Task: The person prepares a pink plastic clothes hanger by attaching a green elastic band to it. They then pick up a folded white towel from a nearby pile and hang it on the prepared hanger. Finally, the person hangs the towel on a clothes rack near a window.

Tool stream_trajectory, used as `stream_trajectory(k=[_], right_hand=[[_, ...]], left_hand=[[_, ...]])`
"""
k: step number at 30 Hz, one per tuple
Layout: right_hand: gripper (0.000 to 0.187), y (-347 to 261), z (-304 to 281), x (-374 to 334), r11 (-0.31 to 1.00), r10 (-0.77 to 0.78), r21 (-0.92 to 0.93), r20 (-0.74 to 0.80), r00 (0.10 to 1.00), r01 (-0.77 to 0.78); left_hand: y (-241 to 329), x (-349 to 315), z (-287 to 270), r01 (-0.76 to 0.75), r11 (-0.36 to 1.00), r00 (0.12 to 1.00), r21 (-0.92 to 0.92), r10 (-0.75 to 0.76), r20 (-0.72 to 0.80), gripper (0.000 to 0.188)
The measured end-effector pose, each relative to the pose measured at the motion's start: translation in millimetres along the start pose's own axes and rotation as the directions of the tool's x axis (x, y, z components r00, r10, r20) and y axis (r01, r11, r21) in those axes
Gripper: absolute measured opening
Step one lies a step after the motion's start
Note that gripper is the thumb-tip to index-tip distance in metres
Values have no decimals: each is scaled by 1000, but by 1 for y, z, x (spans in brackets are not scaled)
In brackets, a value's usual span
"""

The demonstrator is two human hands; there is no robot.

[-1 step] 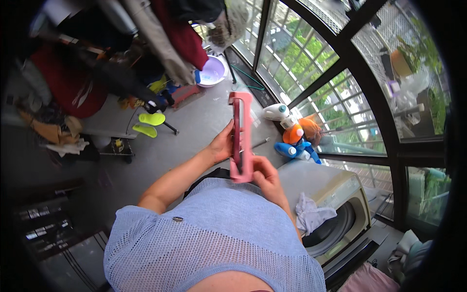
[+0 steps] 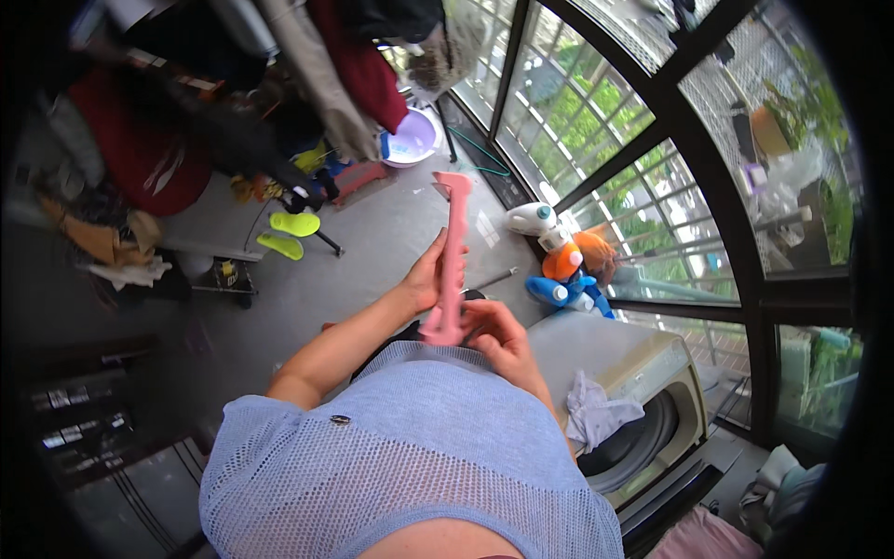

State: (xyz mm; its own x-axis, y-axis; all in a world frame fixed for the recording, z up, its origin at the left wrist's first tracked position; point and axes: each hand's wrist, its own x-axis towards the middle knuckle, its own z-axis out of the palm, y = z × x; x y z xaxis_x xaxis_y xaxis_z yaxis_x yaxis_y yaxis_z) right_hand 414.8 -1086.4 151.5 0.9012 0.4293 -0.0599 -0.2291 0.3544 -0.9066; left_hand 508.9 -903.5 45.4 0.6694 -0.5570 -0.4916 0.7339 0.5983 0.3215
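Note:
A long pink plastic piece (image 2: 453,252) is held upright in front of my body, seen nearly edge-on. It has a hooked top end and a wider foot-like lower end. My left hand (image 2: 428,278) is closed around its middle from the left, with fingertips showing past its right edge. Beside the lower end is my right hand (image 2: 503,337), its fingers loosely bent and thumb apart from them. Whether those fingertips touch the pink piece is unclear.
To my right stands a front-loading washing machine (image 2: 605,349) with a pale cloth (image 2: 596,410) hanging over its door opening. Detergent bottles (image 2: 559,261) are by the window. Yellow-green slippers (image 2: 294,224), a purple basin (image 2: 412,140) and hanging clothes (image 2: 321,84) lie ahead and left.
The pink piece has turned, hiding its dark red inner side, and its lower end has shifted left. My right fingers have loosened from around that end.

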Motion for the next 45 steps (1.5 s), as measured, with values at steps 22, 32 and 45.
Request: stream_trajectory(k=[22,32,45], right_hand=[[26,59,1,98,864,481,-283,215,850,-417],[18,71,-5,119,857,513,-192,402,758,-478],[17,78,-6,163,886,374,-393,287,882,-248]], left_hand=[[-52,-74,-56,-643,701,711,-309,397,-581,13],[-57,-104,-37,-697,712,581,-85,490,-650,16],[-67,-146,-71,-403,873,509,275,463,-725,23]])
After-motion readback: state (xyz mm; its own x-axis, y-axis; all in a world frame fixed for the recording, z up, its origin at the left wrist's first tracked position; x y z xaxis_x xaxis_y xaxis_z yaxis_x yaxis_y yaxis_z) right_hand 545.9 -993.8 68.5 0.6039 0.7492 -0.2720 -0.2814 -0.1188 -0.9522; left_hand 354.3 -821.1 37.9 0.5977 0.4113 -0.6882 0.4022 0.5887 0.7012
